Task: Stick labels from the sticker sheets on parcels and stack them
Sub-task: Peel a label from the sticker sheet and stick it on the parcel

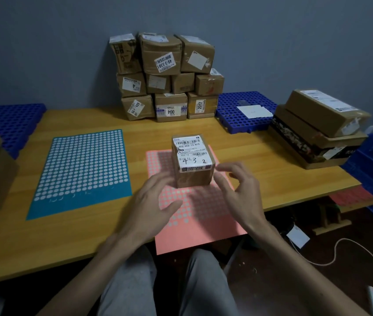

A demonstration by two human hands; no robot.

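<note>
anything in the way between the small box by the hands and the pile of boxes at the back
Nothing visible. The small box stands on the pink sticker sheet, and only bare table lies between it and the pile of boxes. The blue sticker sheet lies off to the left.

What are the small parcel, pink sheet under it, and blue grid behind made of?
Small parcel: matte brown cardboard, white paper label on top. Pink sheet: thin paper-like sticker stock, lies flat. Blue grid: probably moulded plastic, regular round holes.
</note>
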